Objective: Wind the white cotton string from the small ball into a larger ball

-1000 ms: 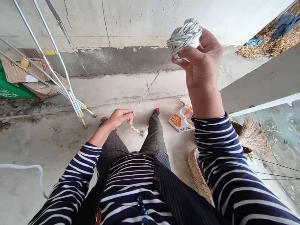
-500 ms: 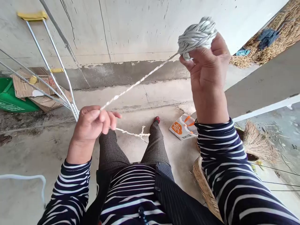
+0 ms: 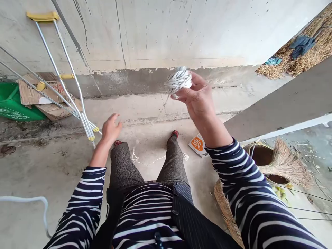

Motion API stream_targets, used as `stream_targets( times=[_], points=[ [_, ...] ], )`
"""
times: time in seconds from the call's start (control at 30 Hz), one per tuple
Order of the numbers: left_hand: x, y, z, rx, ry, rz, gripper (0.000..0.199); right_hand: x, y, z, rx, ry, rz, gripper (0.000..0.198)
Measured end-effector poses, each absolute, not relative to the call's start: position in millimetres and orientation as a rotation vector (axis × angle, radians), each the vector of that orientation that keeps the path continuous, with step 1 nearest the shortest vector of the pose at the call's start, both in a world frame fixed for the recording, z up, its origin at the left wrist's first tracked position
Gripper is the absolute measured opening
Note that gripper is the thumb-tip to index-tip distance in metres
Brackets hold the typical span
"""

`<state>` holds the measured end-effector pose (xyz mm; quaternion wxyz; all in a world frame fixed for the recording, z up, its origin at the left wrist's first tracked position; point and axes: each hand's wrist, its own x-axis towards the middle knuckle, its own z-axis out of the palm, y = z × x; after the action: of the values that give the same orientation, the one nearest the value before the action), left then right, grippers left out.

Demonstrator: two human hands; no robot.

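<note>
My right hand (image 3: 201, 102) is raised in front of the wall, its fingers wrapped round a ball of white cord (image 3: 178, 80) with dark flecks. A short blurred strand hangs from the ball's lower left. Lower and to the left, my left hand (image 3: 111, 129) has its thumb and fingers apart, and I see nothing in it. On the floor between my legs lies a loose white cord (image 3: 134, 155), its thin line running toward my right leg. Beyond that leg sits a small white bundle (image 3: 185, 157).
Crutches (image 3: 75, 83) with yellow pads lean at the left by flattened cardboard (image 3: 41, 90) and a green bin (image 3: 10, 103). An orange-and-white packet (image 3: 197, 143) lies right of my feet. A straw broom (image 3: 287, 166) and a basket (image 3: 259, 154) are farther right.
My left hand has let go of the cord and opened, and that cord is now down on the floor. My right hand has moved left and down with the ball.
</note>
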<state>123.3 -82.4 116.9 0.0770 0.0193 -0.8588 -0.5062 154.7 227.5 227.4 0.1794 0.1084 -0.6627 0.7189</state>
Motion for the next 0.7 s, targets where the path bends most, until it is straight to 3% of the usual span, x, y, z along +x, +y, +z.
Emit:
stream_targets(
  times=[0.17, 0.27, 0.37, 0.7],
  points=[
    [142.1, -19.8, 111.4, -0.447, -2.127, -2.226, 0.049, 157.9, 180.3, 202.5, 0.347, -2.024, 2.209, 0.053],
    [152.5, 8.7, 124.2, -0.497, -1.948, -2.499, 0.047, 157.4, 163.9, 193.5, 0.34, -2.087, 2.235, 0.051],
    [159.4, 16.8, 126.8, -0.381, -1.943, -2.497, 0.033, 155.5, 161.7, 187.6, 0.291, -2.139, 2.24, 0.051],
    [182.1, -11.1, 99.8, -0.325, -2.197, -2.662, 0.031, 147.3, 177.2, 171.8, -0.038, -1.984, 2.459, 0.042]
  ],
)
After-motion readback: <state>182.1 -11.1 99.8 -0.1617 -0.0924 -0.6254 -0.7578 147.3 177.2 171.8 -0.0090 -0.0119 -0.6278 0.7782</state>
